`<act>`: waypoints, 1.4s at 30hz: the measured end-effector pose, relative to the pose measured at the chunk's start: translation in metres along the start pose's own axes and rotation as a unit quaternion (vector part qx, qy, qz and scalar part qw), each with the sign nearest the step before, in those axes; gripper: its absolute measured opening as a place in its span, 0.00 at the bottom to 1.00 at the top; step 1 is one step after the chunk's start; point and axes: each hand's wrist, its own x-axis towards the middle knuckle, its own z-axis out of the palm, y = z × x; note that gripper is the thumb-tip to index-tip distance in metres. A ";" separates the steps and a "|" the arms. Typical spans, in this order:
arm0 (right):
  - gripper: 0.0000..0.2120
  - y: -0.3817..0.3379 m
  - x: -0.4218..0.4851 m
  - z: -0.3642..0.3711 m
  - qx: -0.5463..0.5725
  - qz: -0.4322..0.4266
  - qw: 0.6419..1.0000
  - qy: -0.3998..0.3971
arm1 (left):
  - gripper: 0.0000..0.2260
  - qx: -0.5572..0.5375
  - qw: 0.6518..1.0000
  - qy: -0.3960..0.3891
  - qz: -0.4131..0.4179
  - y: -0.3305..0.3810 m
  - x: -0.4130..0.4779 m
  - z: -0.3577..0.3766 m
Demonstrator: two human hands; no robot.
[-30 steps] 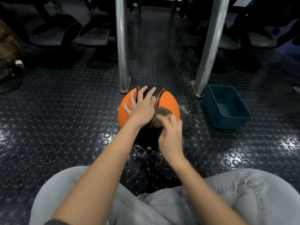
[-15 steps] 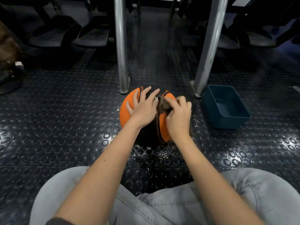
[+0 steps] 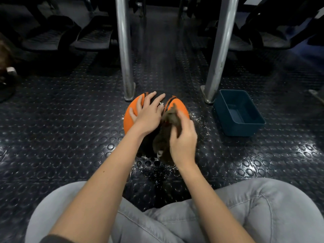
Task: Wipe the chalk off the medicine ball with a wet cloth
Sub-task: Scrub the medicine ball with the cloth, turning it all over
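An orange and black medicine ball [image 3: 130, 116] sits on the studded rubber floor in front of my crossed legs. My left hand [image 3: 149, 113] rests flat on its top with fingers spread. My right hand [image 3: 183, 137] grips a dark brown cloth [image 3: 166, 130] and presses it against the ball's near right side. The cloth is blurred and hangs down over the black panel. White specks lie on the floor around the ball.
A dark teal plastic tub [image 3: 240, 127] stands on the floor to the right of the ball. Two metal posts [image 3: 125, 55] [image 3: 219, 50] rise just behind the ball. Black gym equipment lines the back.
My right hand has pulled the cloth from the ball's top right down and toward me. My left hand has stayed on top of the ball.
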 end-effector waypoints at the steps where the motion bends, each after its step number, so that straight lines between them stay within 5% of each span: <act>1: 0.19 0.004 -0.003 0.006 -0.017 -0.014 1.000 -0.010 | 0.18 -0.001 1.000 -0.001 0.000 -0.001 0.000 -0.001; 3: 0.19 0.026 -0.015 0.011 -0.029 0.004 1.000 0.005 | 0.18 -0.006 1.000 -0.005 -0.002 -0.003 0.000 -0.004; 7: 0.17 0.060 -0.022 0.013 0.027 0.287 0.957 -0.016 | 0.17 -0.026 1.000 -0.001 -0.010 -0.015 0.003 -0.011; 9: 0.17 0.059 -0.015 0.013 0.056 0.333 0.941 0.021 | 0.17 -0.025 0.999 0.012 -0.018 -0.020 0.002 -0.012; 11: 0.15 0.045 -0.001 0.008 0.088 0.312 0.943 0.071 | 0.17 -0.023 0.999 0.021 -0.018 -0.020 0.000 -0.011; 16: 0.16 0.017 -0.005 0.016 0.062 0.102 0.990 0.072 | 0.17 -0.021 1.000 0.007 0.004 -0.010 -0.002 -0.004; 18: 0.18 0.032 -0.018 0.020 0.035 0.125 0.988 0.082 | 0.17 -0.013 1.000 -0.004 0.014 -0.009 -0.003 -0.002; 23: 0.17 0.058 -0.019 0.019 0.056 0.368 0.926 0.065 | 0.17 -0.019 1.000 -0.006 0.013 -0.009 -0.006 -0.004; 26: 0.14 0.043 -0.001 0.008 0.092 0.287 0.946 0.124 | 0.17 -0.022 1.000 0.011 -0.002 -0.012 -0.006 -0.005; 31: 0.16 0.022 -0.003 0.018 0.049 0.075 0.993 0.080 | 0.18 -0.009 1.000 -0.002 0.008 -0.008 -0.006 -0.003; 38: 0.16 0.058 -0.012 0.018 0.061 0.304 0.949 0.059 | 0.18 -0.010 1.000 -0.005 0.006 -0.009 -0.005 -0.006; 42: 0.15 0.037 0.008 0.010 0.083 0.248 0.960 0.101 | 0.18 -0.022 1.000 0.013 -0.009 -0.015 -0.007 -0.008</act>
